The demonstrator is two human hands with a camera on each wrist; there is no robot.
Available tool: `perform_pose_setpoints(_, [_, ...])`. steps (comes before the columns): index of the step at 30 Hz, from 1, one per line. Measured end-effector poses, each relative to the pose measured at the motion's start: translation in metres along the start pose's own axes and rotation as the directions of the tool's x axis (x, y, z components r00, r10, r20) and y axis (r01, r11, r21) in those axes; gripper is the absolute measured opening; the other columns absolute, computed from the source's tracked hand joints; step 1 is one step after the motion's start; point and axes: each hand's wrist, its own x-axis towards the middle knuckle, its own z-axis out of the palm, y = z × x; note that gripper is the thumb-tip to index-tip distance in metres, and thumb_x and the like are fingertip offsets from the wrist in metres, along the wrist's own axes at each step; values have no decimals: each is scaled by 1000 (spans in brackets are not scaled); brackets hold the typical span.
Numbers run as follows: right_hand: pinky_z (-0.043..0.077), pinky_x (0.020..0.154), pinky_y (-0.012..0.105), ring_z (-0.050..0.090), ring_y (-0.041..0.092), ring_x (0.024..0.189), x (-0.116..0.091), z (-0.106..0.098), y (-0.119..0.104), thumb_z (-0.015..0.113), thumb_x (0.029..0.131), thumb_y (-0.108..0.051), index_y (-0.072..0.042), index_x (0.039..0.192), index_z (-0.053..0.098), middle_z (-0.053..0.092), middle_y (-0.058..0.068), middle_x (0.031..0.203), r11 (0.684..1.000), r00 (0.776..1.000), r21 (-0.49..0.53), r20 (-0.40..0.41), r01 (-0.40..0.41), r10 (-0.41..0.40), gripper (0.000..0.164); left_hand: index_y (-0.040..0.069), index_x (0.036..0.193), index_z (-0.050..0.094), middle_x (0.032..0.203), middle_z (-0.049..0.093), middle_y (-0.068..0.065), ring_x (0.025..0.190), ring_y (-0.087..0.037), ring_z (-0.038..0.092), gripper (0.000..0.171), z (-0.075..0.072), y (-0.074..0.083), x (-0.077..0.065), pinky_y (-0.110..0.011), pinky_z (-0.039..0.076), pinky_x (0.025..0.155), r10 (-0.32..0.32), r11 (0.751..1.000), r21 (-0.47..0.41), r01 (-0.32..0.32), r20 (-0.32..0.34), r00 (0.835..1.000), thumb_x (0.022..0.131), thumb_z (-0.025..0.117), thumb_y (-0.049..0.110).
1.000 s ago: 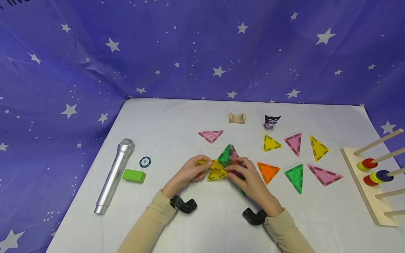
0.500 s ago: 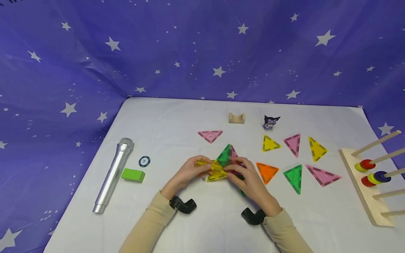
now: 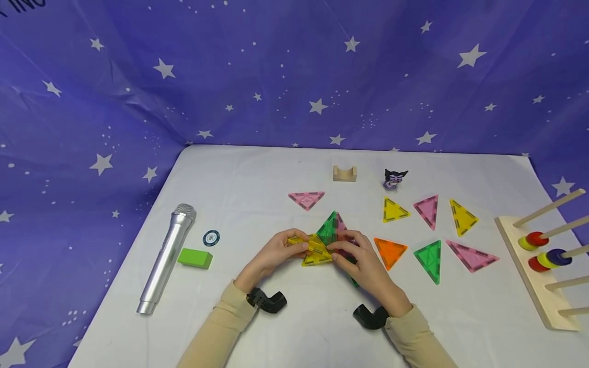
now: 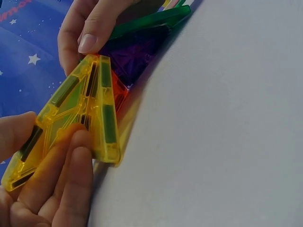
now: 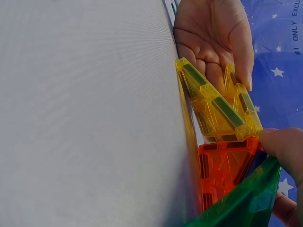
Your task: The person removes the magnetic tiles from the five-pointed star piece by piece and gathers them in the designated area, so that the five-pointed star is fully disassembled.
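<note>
Near the table's middle, my left hand [image 3: 276, 253] pinches a yellow triangular magnetic tile [image 4: 57, 118] between thumb and fingers. That tile leans against a second yellow triangle [image 4: 105, 123], and they meet along an edge at the top. My right hand [image 3: 361, 258] holds the joined tiles at the other side, its thumb [image 5: 284, 144] pressed where the yellow corner meets a red-orange tile [image 5: 227, 163]. The group also has a green tile [image 3: 327, 230], a pink tile [image 3: 340, 225] and a purple tile [image 4: 130, 54]. My right palm hides part of it.
Loose triangular tiles lie to the right, among them an orange tile [image 3: 390, 251]; a pink tile [image 3: 306, 199] lies behind. Leftward are a silver microphone [image 3: 166, 258], green block [image 3: 195, 258] and round chip [image 3: 211, 238]. A wooden peg rack [image 3: 534, 276] stands far right.
Both hands stay almost in place around the tiles. The left fingers and the yellow tile they pinch tilt slightly. The loose things lie as before.
</note>
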Motion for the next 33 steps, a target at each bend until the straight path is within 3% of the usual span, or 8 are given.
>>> perform_pose_setpoints(13, [37, 89, 47, 41, 24, 109, -1, 1, 1, 67, 83, -20, -21, 98, 68, 47, 6, 119, 1000, 1000, -1, -16, 16, -16, 15, -7, 105, 54, 118, 52, -17, 87, -18, 60, 19, 5, -1, -1, -35, 48, 80, 51, 998, 45, -48, -59, 997, 89, 55, 4])
perform_pose_setpoints(21, [38, 88, 48, 42, 25, 108, -1, -1, 4, 68, 82, -17, -19, 97, 69, 47, 8, 117, 999, 999, -7, -28, 37, -38, 16, -5, 101, 53, 90, 57, -10, 72, -16, 56, 15, 9, -3, 2, -28, 49, 68, 89, 993, 80, -86, -46, 995, 89, 54, 3])
perform_pose_setpoints(27, [38, 89, 48, 42, 26, 109, 0, 0, 3, 68, 82, -20, -21, 98, 68, 47, 8, 120, 999, 999, -4, 10, 32, -32, 16, -5, 105, 53, 103, 58, -12, 79, -17, 59, 18, 5, -4, -2, -31, 49, 74, 46, 997, 56, -44, -49, 998, 90, 54, 5])
perform_pose_setpoints(33, [38, 88, 47, 43, 26, 107, 0, 1, 2, 69, 81, -18, -20, 97, 68, 48, 8, 117, 999, 999, 3, -12, 42, -42, 16, -7, 106, 51, 111, 51, -18, 89, -19, 58, 19, 0, -3, -2, -34, 47, 82, 28, 1000, 3, -28, -6, 1000, 90, 53, 3])
